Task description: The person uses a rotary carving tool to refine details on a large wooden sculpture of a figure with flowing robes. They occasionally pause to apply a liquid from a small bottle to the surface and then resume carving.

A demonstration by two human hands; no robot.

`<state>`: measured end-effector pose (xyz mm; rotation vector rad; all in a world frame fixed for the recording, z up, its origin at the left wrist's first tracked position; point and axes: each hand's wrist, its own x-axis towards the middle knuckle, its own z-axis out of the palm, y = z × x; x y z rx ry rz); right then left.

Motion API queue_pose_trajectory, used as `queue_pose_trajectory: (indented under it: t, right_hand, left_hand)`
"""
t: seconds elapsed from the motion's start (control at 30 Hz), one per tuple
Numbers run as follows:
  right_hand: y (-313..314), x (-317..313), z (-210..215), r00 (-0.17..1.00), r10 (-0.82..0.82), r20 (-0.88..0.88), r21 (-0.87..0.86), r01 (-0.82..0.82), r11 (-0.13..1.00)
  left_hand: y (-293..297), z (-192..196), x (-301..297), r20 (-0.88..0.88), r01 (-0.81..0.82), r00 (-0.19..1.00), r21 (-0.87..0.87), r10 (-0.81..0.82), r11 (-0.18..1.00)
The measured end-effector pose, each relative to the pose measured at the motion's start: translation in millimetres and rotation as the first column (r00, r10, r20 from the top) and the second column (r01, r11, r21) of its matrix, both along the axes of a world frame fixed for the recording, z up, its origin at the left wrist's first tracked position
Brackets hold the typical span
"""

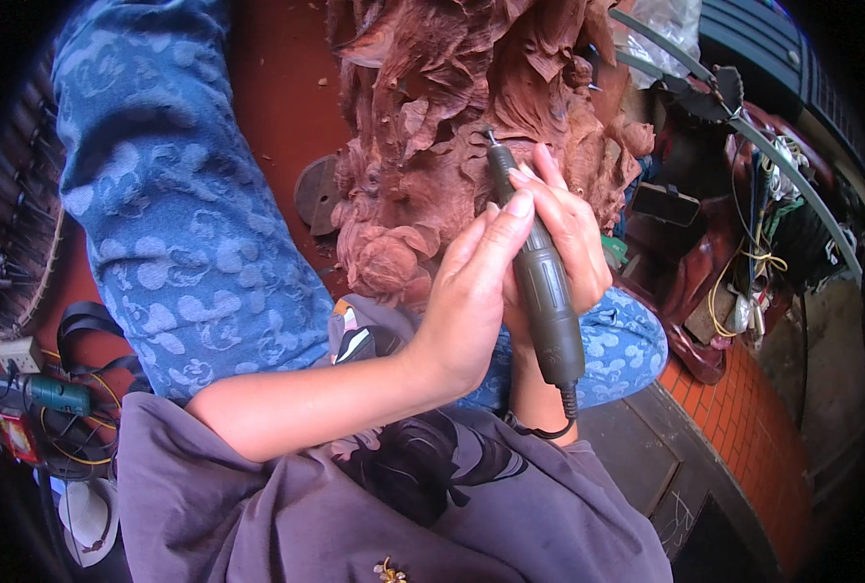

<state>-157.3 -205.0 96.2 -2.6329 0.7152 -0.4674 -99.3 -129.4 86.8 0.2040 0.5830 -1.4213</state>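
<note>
A dark rotary carving tool lies slanted between my two hands, its thin metal bit pointing away from me at a reddish-brown wood carving. My right hand is closed round the tool's front part from the right. From the left, my left hand presses its thumb on the grip; its other fingers are partly hidden. The bit tip is at or just above the carved surface; contact cannot be made out. Leafy folds and a rounded flower shape cover the carving. A black cord leaves the tool's rear by my right wrist.
My knees in patterned blue trousers flank the carving. A rack of slim tools stands far left, above a power socket and a green device. At right are a phone, tangled cords and brick-patterned floor.
</note>
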Motion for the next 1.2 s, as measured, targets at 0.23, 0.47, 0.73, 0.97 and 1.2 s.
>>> queue_pose_trajectory:
  t: [0.23,0.47,0.73,0.97,1.2]
  right_hand:
    - [-1.1,-0.3,-1.2,1.0,-0.028,0.01,0.025,0.028,0.999]
    - [-1.6,3.2,2.8,1.0,-0.013,0.004,0.012,0.013,1.0]
    - [-4.2,-1.9,0.2,0.999,0.014,0.052,-0.011,-0.013,1.0]
    - [-4.6,1.6,2.9,1.0,0.0,0.024,0.003,0.0,1.0]
    - [-2.0,0.9,1.7,1.0,0.01,0.005,-0.01,-0.01,1.0]
  left_hand:
    - [-0.5,1.4,-1.1,0.0,0.005,1.0,0.028,-0.005,1.0]
    - [-3.1,3.6,-1.0,-0.061,-0.037,0.997,0.03,0.039,0.999]
    - [-2.5,5.4,-2.4,-0.069,-0.034,0.997,0.004,0.035,0.999]
    - [-2.8,4.0,-1.2,-0.014,-0.012,1.0,-0.017,0.012,1.0]
    - [0.7,2.5,1.0,0.021,0.021,1.0,0.012,-0.021,1.0]
